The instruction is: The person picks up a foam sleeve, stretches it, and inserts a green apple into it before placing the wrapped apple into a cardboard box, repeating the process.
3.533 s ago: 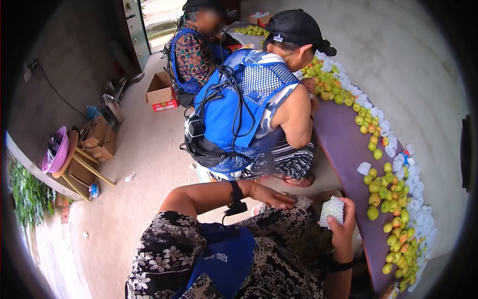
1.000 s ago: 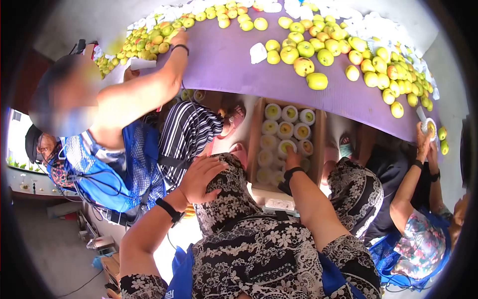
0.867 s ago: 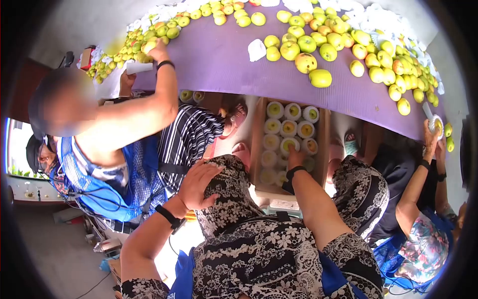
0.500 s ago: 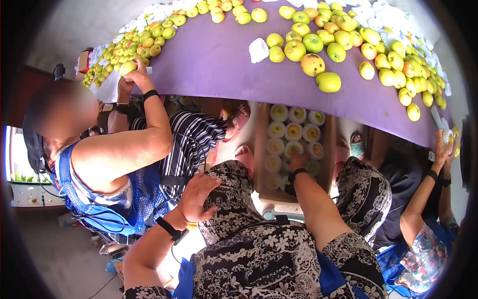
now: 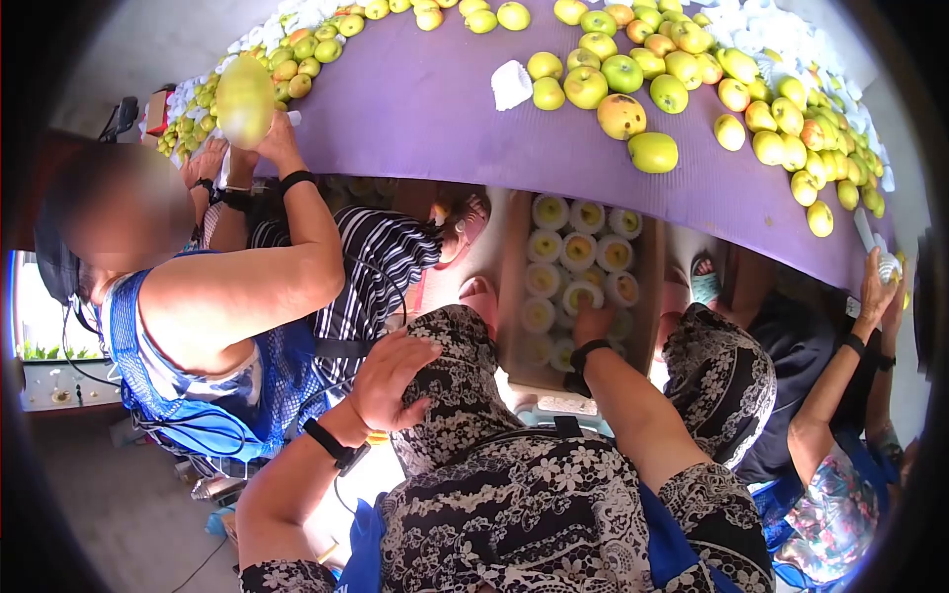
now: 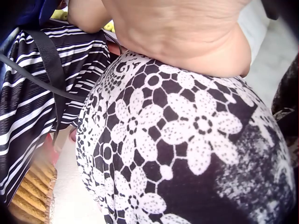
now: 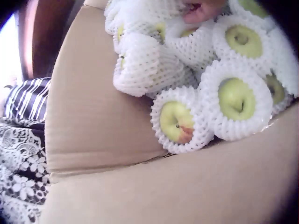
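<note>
My left hand point(image 5: 388, 381) rests on the knee of the flowered trousers point(image 5: 450, 371), fingers spread and empty; its palm side point(image 6: 182, 37) shows close up in the left wrist view. Inside an open cardboard box point(image 5: 514, 287), my right hand point(image 5: 596, 321) holds an apple in a white foam net point(image 5: 581, 294) among rows of other netted apples point(image 5: 579, 251). The right wrist view shows a fingertip point(image 7: 201, 11) against the netting of an apple; the other fingers are mostly hidden. A netted apple with a red mark point(image 7: 177, 123) lies by the box wall point(image 7: 93, 107).
Behind the box curves a purple-topped table point(image 5: 425, 109) with loose apples point(image 5: 623, 74), white foam nets point(image 5: 781, 35) and a single net point(image 5: 511, 86) on it. On the left, a person in a blue mesh vest point(image 5: 198, 395) handles an apple; another person's hands point(image 5: 875, 287) are at the right.
My right hand, earlier holding a netted apple above the lap, is now down in the box. My left hand stays on the knee. The person on the left has drawn an apple back from the pile.
</note>
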{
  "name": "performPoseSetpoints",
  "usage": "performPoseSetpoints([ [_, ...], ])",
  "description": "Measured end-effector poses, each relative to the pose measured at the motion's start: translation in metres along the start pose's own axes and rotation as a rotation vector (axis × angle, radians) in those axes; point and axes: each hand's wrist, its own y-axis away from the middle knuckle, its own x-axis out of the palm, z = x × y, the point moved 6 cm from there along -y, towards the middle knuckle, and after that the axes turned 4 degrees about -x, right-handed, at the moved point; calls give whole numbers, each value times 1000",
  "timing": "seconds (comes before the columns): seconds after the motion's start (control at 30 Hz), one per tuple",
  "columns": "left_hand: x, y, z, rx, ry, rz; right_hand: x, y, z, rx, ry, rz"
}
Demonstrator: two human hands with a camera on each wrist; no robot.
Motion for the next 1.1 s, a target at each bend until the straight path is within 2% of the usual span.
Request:
performPoseSetpoints([
  [0.07,2,-1,-2,8,-21,-3,-4,-3,-5,-41,47,-32],
  [0.13,0,-4,-4,9,-22,14,-11,7,24,-125,81,-7],
  [0.2,-1,-6,-7,19,-23,21,-6,10,40,-51,71,132],
  [0.23,-3,-7,-9,22,-27,22,-3,12,47,-17,67,204],
  [0.33,3,-15,-12,-22,25,64,16,34,82,77,-346,564],
  [0.4,-8,-15,-24,-41,17,13,24,68,137,54,-530,904],
  [0.43,-6,-15,-20,-165,126,25,19,88,161,59,-620,1062],
  [0.5,4,-17,-9,-390,345,48,10,111,188,33,-591,1145],
  [0.53,2,-23,-12,-340,398,-75,5,121,200,-12,-601,1190],
  [0.57,5,-30,-15,-361,510,-102,-1,129,213,-58,-608,1230],
  [0.63,13,-42,-22,-405,754,-141,-17,142,231,-163,-546,1238],
  [0.77,30,-59,-36,-372,869,-149,-45,159,260,-318,-474,1199],
  [0.8,27,-63,-41,-303,922,-209,-51,160,265,-350,-464,1190],
  [0.9,25,-63,-54,-283,1073,-258,-66,161,274,-475,-365,1137],
  [1.1,36,-64,-49,-257,1177,-192,-80,168,287,-480,-325,1139],
])
